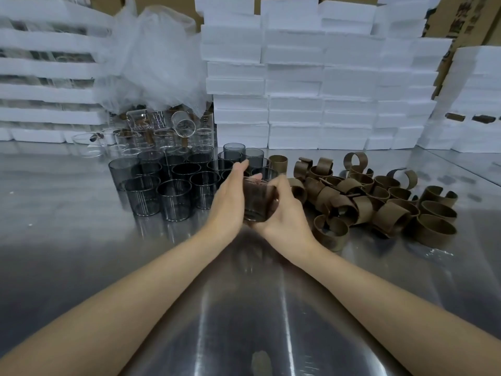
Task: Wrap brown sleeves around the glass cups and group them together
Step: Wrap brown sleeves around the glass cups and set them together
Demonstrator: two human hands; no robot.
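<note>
A glass cup (pixel 259 202) with a brown sleeve round it is held between both hands just above the metal table (pixel 81 253). My right hand (pixel 284 213) grips the cup from the right, fingers curled over its rim. My left hand (pixel 230 196) presses flat against its left side with straight fingers. To the left stands a group of dark glass cups (pixel 173 185), upright and close together. On the right lies a heap of loose brown sleeves (pixel 374 199), curled open.
Clear glasses (pixel 160 131) are piled behind the dark cups, under crumpled plastic wrap (pixel 154 58). Stacked white foam boxes (pixel 320 90) form a wall along the back. Foam trays (pixel 46 77) stand at the far left.
</note>
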